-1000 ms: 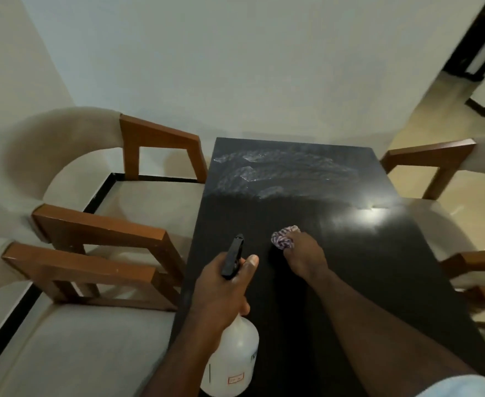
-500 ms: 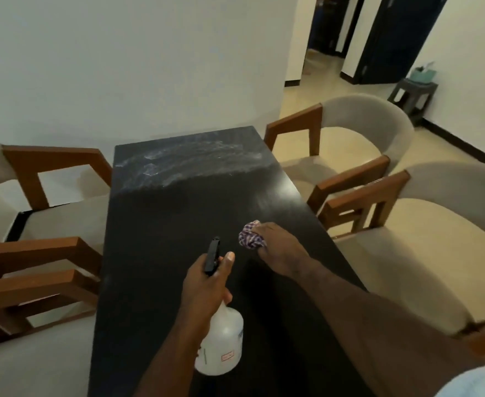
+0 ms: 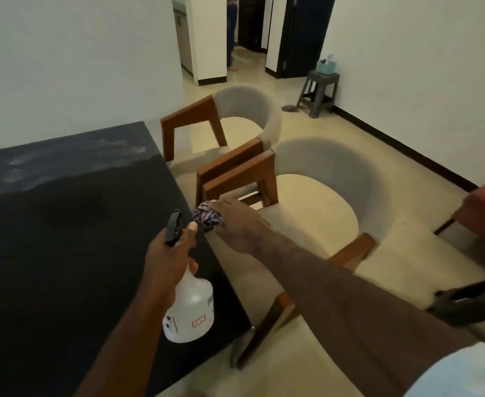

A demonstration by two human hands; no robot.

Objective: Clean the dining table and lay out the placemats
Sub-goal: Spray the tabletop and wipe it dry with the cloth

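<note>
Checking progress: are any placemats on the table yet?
No, the black table is bare, with only smears at its far end.

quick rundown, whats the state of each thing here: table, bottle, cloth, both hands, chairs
dining table: dark top, whitish smears across the far end, nearer part looks plain dark
spray bottle: held off the table, nozzle up
cloth: bunched, at the table's right edge
left hand: closed round the bottle neck
right hand: gripping the cloth
chairs: two beside the table, seats bare
placemats: none in view
</note>
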